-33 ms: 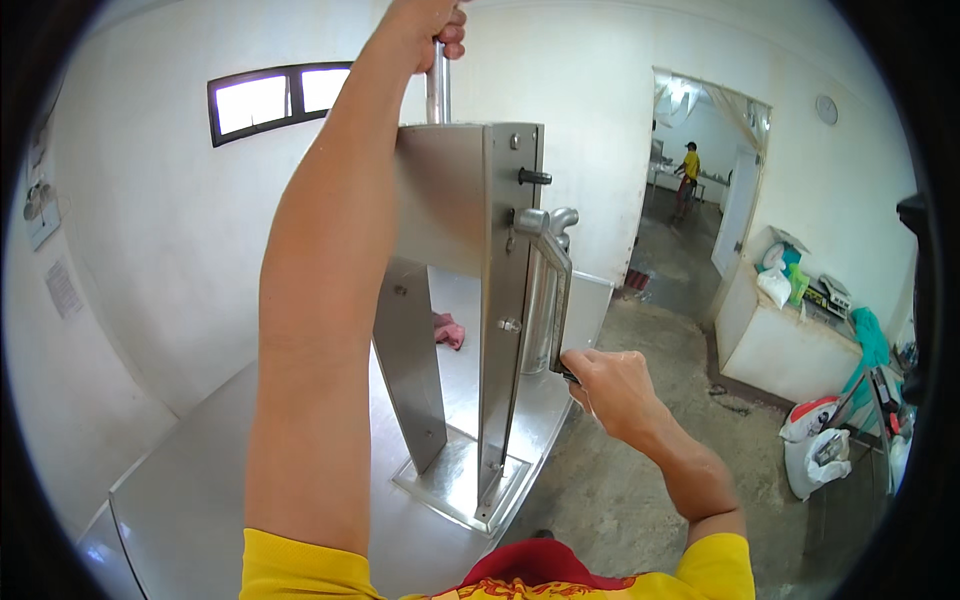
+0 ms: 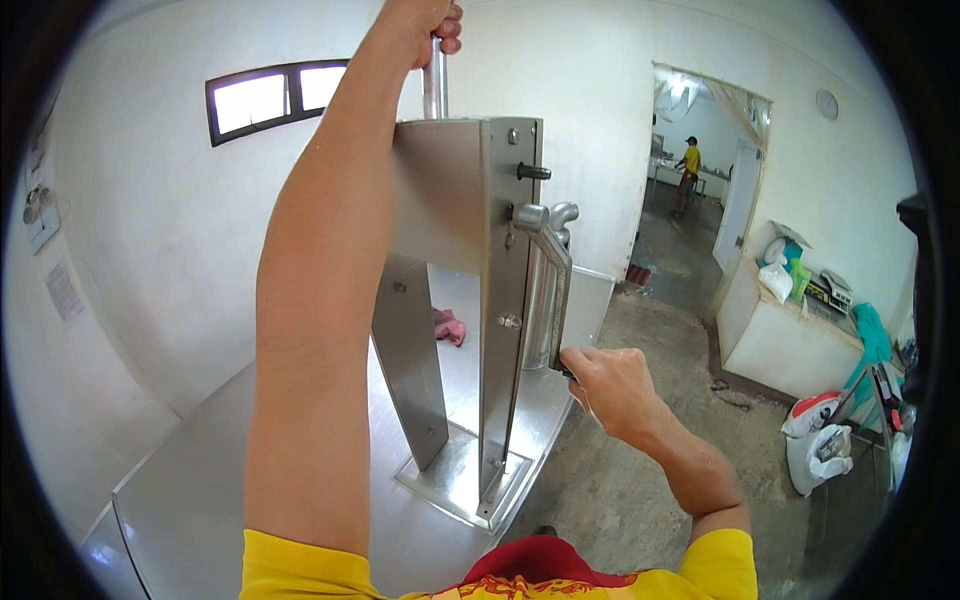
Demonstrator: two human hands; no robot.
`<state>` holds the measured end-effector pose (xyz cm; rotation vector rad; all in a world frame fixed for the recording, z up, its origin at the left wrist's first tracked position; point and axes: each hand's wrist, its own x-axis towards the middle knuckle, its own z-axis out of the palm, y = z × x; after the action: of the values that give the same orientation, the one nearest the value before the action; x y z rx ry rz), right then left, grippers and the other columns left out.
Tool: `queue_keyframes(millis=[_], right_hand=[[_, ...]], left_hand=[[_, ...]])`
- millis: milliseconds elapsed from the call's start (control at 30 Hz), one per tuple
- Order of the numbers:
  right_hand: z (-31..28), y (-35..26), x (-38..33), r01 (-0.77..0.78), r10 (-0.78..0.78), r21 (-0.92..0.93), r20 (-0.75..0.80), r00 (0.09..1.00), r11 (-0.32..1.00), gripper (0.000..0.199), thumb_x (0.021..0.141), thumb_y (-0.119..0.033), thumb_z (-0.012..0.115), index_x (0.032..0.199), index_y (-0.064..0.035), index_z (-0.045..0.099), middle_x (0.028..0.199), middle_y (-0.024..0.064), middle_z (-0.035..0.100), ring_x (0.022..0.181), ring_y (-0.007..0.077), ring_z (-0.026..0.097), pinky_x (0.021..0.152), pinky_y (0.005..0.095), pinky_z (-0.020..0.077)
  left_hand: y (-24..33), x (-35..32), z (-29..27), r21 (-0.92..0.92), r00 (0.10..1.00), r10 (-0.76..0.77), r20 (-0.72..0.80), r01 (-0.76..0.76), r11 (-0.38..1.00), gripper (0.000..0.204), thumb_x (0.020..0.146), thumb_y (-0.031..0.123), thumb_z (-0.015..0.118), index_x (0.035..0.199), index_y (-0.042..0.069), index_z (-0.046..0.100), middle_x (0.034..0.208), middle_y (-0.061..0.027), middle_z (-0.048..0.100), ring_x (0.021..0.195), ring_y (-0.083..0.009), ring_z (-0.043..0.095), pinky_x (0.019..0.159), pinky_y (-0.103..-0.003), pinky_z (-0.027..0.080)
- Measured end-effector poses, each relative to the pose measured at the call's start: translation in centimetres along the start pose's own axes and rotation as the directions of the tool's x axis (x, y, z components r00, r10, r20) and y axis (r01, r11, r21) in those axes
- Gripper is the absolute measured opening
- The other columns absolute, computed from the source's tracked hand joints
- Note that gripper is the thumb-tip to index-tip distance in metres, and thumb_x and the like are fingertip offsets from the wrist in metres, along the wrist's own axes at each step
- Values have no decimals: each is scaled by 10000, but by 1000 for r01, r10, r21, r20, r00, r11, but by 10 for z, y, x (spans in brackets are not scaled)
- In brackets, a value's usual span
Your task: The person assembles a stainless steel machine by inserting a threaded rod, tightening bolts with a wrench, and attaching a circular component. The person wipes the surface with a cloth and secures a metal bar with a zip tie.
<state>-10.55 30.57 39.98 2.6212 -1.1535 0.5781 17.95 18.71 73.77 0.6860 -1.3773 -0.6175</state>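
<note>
Left hand [image 2: 432, 28] is gripping the metal rod [image 2: 435, 85], apparently for steadying; right hand [image 2: 615, 392] is grasping the crank handle [image 2: 556, 262]'s lower end, likely for leverage; steel frame [image 2: 440, 205] is standing between the 2 hands.

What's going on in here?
A person is working bare-handed at an upright metal frame standing on a shiny metal table. Their left hand grips the metal rod rising from the frame's top, while their right hand holds the lower end of a cranked handle on its side. A pink cloth lies behind the frame. Through the doorway, another person in yellow stands by a table.
</note>
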Motion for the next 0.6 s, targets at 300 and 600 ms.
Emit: queue_keyframes(millis=[300,600], right_hand=[[47,21,41,-25,27,11,-136,990,1000,186,894,-124,676,1040,-90,565,821,118,685,756,342,701,656,483,526],[-16,116,115,-392,320,-288,-266,909,874,219,946,-294,671,1150,-220,645,925,121,727,910,347,719,793,515,564]], left_hand=[[3,-20,12,80,995,75,-62,-70,994,205,1000,186,628,876,105,486,592,44,336,460,-98,303,415,-299,275],[-5,-7,10,80,996,89,16,-90,993,213,989,162,619,855,136,454,594,58,316,467,-89,283,431,-289,263]])
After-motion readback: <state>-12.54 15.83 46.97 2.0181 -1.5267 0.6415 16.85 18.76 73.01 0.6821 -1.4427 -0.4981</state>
